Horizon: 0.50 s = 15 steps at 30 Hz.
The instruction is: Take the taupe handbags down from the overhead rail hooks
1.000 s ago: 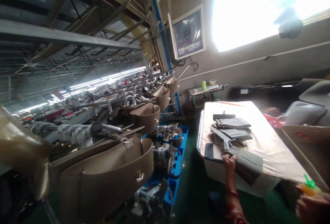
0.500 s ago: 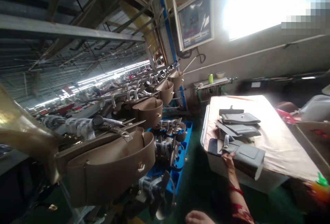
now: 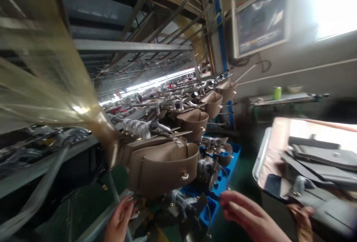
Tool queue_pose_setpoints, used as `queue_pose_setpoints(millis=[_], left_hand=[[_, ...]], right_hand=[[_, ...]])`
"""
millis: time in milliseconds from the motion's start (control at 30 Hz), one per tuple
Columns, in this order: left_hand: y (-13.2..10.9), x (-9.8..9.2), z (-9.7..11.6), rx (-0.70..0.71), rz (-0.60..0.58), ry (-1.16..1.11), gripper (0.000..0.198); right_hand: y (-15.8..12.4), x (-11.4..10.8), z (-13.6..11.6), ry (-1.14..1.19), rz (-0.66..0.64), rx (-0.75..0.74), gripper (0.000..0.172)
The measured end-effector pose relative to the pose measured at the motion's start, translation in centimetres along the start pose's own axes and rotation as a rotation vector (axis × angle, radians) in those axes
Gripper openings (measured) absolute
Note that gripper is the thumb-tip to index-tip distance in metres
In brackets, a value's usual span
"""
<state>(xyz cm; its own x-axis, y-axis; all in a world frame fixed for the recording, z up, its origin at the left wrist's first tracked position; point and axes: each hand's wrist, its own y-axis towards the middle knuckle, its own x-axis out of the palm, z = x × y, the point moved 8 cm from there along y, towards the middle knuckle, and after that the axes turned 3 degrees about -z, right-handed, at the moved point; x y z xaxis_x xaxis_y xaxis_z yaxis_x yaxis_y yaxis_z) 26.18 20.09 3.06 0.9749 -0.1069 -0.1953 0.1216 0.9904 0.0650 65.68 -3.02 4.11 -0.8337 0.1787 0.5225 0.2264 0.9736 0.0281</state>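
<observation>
A tan handbag (image 3: 164,173) with a gold clasp hangs in front of me on a rack, its mouth facing up. Below its lower left corner my left hand (image 3: 121,218) reaches in, fingers loosely bent and apart, with nothing visible in them. My right hand (image 3: 248,214) is to the right of the bag, over the floor; its fingers stretch leftward, slightly curved, and hold nothing visible. Both hands are somewhat blurred. Behind the nearest bag, another tan bag (image 3: 192,123) and more like it hang in a row, with plastic-wrapped handles (image 3: 136,126).
Blue pallets (image 3: 231,167) with dark bags stand below the rack. At right, another person's hand (image 3: 299,214) touches a grey bag (image 3: 329,212) on a cloth-covered bin (image 3: 263,160). A metal rail (image 3: 41,193) and yellowish plastic sheeting (image 3: 92,123) are at left.
The view has swung left, so the rack and bin appear farther right. My left hand has come into view, and my right hand has risen and stretched toward the hanging bags.
</observation>
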Motion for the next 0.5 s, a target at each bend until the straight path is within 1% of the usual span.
queue_pose_setpoints(millis=[67,133,167,233,300,367,400,467,500], left_hand=[[1.2,-1.4,3.4,0.13,0.098,-0.046,0.095],[2.7,-2.9,6.8,0.246,0.226,-0.12,0.095],[3.6,-3.6,8.5,0.307,0.279,-0.121,0.091],[5.7,-4.8,12.2,0.453,0.375,-0.069,0.079],[8.0,-5.5,15.9,0.561,0.432,-0.007,0.067],[10.8,-5.7,19.3,0.605,0.46,0.022,0.052],[12.2,-5.6,21.0,0.614,0.46,0.005,0.047],[15.2,-4.8,24.5,0.634,0.45,0.02,0.04],[16.9,-4.1,26.1,0.617,0.424,0.073,0.04]], right_hand=[[1.1,0.5,-3.9,-0.097,-0.034,-0.127,0.037],[2.7,1.8,-7.4,-0.162,-0.077,-0.228,0.041],[3.5,3.0,-9.1,-0.187,-0.095,-0.265,0.044],[4.9,5.9,-12.5,-0.237,-0.102,-0.318,0.047],[5.9,9.3,-16.1,-0.278,-0.08,-0.373,0.043],[6.9,12.7,-19.5,-0.317,-0.077,-0.447,0.037],[7.5,14.3,-21.0,-0.374,-0.086,-0.487,0.036],[8.9,17.4,-23.0,-0.587,-0.143,-0.544,0.042],[9.7,18.9,-23.3,-0.729,-0.197,-0.549,0.046]])
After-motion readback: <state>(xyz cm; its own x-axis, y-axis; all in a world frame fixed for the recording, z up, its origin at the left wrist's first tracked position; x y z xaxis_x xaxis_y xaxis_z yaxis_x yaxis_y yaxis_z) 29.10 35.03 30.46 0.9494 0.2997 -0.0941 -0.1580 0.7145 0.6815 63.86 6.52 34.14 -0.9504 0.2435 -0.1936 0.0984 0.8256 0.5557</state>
